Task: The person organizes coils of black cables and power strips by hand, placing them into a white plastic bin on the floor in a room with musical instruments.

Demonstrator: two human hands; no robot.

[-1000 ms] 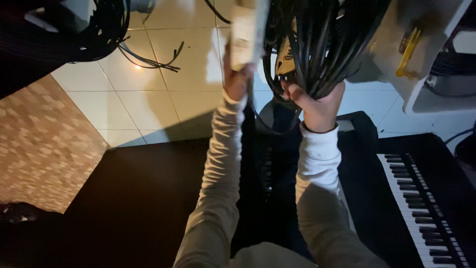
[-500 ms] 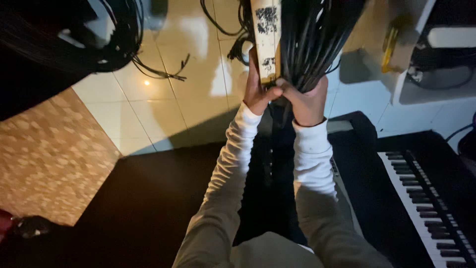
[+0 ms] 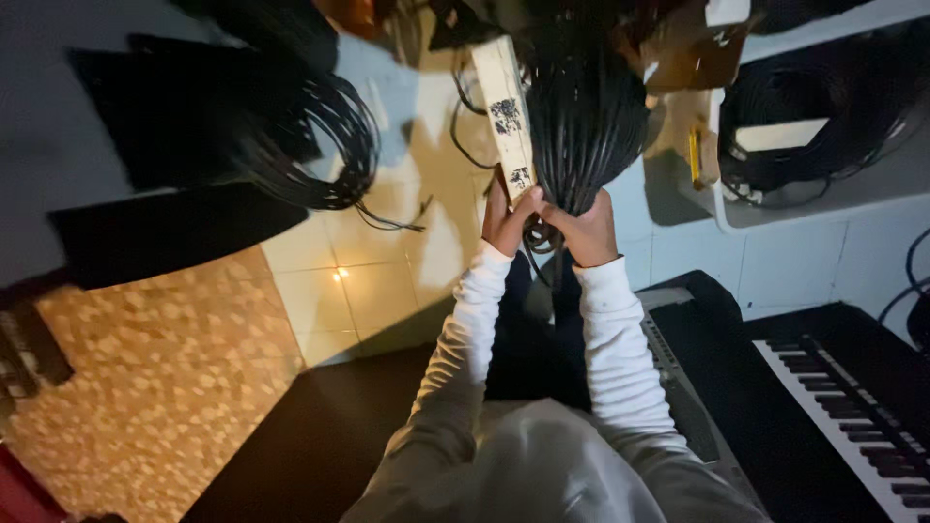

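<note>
Black thick bundle of looped cables [image 3: 581,126] hangs in front of me, up over the tiled floor [image 3: 387,261]. My right hand [image 3: 589,230] grips its bottom end, fingers clenched tight, I think to keep the loops together. My left hand [image 3: 506,221] is closed around the long pale power strip [image 3: 506,107] right beside it. A black keyboard with white keys [image 3: 852,407] sits low on my right.

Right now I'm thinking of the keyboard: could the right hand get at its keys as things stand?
Probably not straight away: the right hand grips the black cable bundle, raised well above the keyboard, though nothing blocks the keys.
</note>
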